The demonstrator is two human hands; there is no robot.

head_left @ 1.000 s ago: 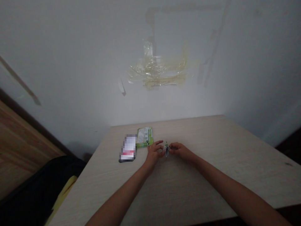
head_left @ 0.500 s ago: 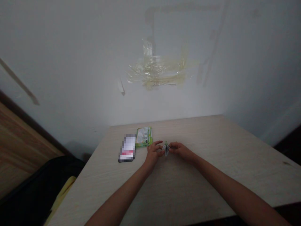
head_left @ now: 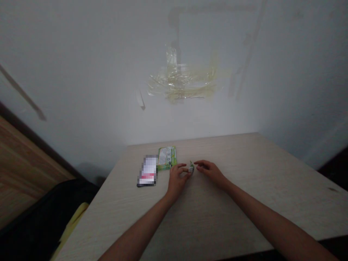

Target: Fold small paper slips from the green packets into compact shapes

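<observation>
A small green-and-white wrapper (head_left: pixel 191 168) stands up between the thumb and fingertips of my left hand (head_left: pixel 178 178), just above the table. It is too small to make out what, if anything, is in it. To its right is my right hand (head_left: pixel 210 171), with a slight gap between its fingertips and the wrapper. The thumb and forefinger of that hand are apart, and nothing shows between them. A flat green packet (head_left: pixel 166 158) with white printed panels lies just behind and left of my left hand.
A phone (head_left: pixel 148 171) with a blurred-out screen lies left of the packet on the pale wooden table (head_left: pixel 258 166). Behind the table rises a white wall (head_left: pixel 103 90) with strips of clear tape (head_left: pixel 179 79). Dark and yellow cloth (head_left: pixel 72 226) is at the lower left.
My right hand has let go of the wrapper and its fingers have opened. The wrapper has turned in my left hand, so its printed side shows instead of the silvery folds.
</observation>
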